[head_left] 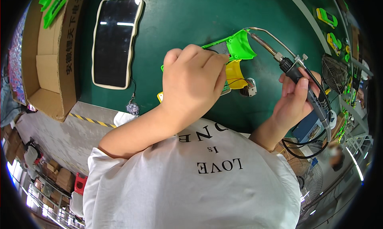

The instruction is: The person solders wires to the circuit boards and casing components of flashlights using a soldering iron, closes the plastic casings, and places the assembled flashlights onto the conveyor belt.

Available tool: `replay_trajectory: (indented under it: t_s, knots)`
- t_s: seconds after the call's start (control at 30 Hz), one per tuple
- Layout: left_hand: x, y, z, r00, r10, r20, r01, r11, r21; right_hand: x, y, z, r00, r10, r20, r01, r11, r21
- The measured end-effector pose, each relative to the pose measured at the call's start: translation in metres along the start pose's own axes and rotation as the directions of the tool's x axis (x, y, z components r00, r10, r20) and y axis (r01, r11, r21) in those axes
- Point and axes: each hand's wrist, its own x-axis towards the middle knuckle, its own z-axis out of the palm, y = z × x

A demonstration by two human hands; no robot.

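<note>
My right hand (297, 94) is closed round the black handle of a soldering iron (293, 69), whose thin solder feed tube (275, 36) curves along it to the tip. That tip is close to the end of a bright green plastic housing (241, 45). Over the housing's left part, my left hand (195, 75) is closed with fingers bent down; its fingertips are mostly hidden, so what they pinch cannot be made out. Below lies a yellow plastic shell (236, 74) with thin wires running to a small metal motor (250, 88). Part of a circuit board shows beside my wrist.
A phone (116, 43) in a pale case lies on the green table (167, 17), its charm (133, 107) near the front edge. An open cardboard box (50, 69) holding green parts stands at left. Green-yellow devices (327, 17) and a small fan (334, 73) are at right. Black cable loops below the iron.
</note>
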Motion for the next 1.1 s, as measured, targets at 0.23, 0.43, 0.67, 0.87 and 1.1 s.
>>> replay_trajectory:
  t_s: [0.23, 0.43, 0.67, 0.87, 1.1]
  knots:
    - [0.002, -0.004, -0.006, 0.991, -0.092, 0.093, 0.09, 0.995, 0.03, -0.003, -0.007, 0.006, 0.993, 0.113, -0.028, -0.115, 0.991, -0.075]
    - [0.007, -0.002, -0.007, 0.991, -0.072, 0.111, 0.063, 0.995, 0.083, -0.001, -0.013, 0.005, 0.997, 0.083, 0.011, -0.077, 0.963, -0.26]
    - [0.01, 0.0, -0.008, 0.983, -0.088, 0.162, 0.067, 0.99, 0.126, 0.0, -0.032, 0.02, 0.988, 0.148, 0.053, -0.12, 0.927, -0.354]
    - [0.013, 0.002, -0.007, 0.979, -0.104, 0.178, 0.077, 0.986, 0.149, 0.004, -0.031, 0.021, 0.978, 0.194, 0.077, -0.158, 0.93, -0.333]
    - [0.016, 0.003, -0.002, 0.981, -0.097, 0.165, 0.073, 0.986, 0.148, 0.009, -0.025, 0.019, 0.969, 0.211, 0.13, -0.165, 0.941, -0.297]
